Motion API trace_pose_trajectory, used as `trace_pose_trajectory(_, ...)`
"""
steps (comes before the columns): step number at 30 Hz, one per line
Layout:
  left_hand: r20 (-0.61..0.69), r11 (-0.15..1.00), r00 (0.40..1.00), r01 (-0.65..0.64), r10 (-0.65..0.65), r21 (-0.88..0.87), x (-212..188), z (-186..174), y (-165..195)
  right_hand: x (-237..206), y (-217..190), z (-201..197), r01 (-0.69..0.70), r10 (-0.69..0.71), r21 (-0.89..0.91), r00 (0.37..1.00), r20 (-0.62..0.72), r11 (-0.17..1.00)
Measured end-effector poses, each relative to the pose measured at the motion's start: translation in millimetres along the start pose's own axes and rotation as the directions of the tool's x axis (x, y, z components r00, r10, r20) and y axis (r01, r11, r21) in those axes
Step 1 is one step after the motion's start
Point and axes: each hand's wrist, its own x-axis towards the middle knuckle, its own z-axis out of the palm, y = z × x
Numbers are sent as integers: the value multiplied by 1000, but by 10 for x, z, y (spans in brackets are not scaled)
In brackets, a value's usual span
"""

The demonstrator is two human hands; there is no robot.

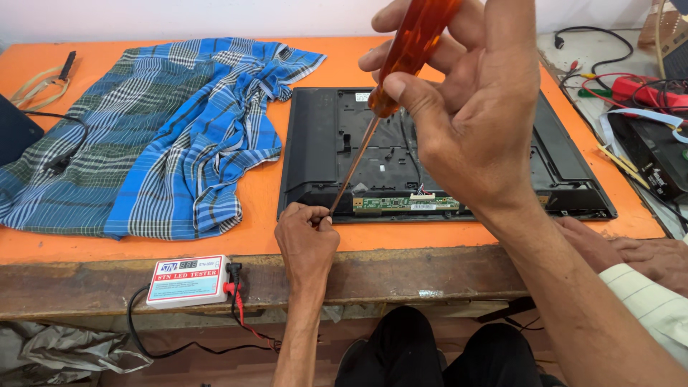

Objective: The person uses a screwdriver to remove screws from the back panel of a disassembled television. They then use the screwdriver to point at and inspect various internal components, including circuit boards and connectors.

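Observation:
My right hand (469,107) is raised over the table, gripping the amber handle of a long screwdriver (408,50). Its thin shaft slants down-left to the near left edge of a black flat-panel back cover (322,136) lying on the orange table (215,244). My left hand (307,240) rests at the table's front edge, its fingertips pinched around the screwdriver's tip at the panel's rim. A green circuit strip (405,204) with a small white connector shows along the panel's near edge.
A blue checked cloth (165,136) covers the table's left half. A small white-and-red tester box (188,279) with red and black leads sits on the wooden front ledge. Another person's hand and striped sleeve (638,265) rest at the right. Cables and tools (631,86) crowd the far right.

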Motion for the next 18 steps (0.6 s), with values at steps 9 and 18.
trace_pose_trajectory(9,-1,1000,1000,-1,1,12,5,-3,-9,2,65,-12,24,-27,51,998,60,998)
trace_pose_trajectory(18,-5,1000,1000,7,-7,-21,-2,-9,-4,141,189,6,32,-33,36,999,28,999)
